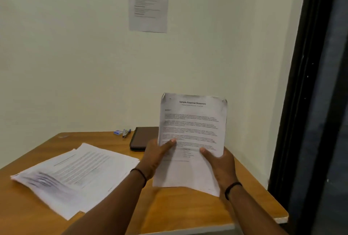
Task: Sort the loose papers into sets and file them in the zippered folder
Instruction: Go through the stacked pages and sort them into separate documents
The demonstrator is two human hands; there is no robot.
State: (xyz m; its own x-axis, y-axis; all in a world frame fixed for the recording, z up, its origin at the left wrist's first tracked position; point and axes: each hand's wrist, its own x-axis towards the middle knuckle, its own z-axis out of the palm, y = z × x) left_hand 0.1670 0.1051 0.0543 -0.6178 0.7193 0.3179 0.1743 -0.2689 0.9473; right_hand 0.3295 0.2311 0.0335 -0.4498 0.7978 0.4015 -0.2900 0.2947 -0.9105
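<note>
I hold a set of printed sheets [192, 125] upright above the table; its top page is headed "Sample Financial Statement". My left hand [156, 157] grips its left edge with the thumb across the front. My right hand [219, 167] grips the lower right side the same way. A spread pile of loose papers [75, 176] lies flat on the left of the wooden table [180, 210]. The dark zippered folder [142, 138] lies closed at the back of the table, partly hidden behind the held sheets.
A small blue box [118, 132] and a stapler [126, 133] lie by the wall, left of the folder. A printed notice [147, 1] hangs on the wall. A dark door frame [308, 103] stands on the right, close to the table's right edge.
</note>
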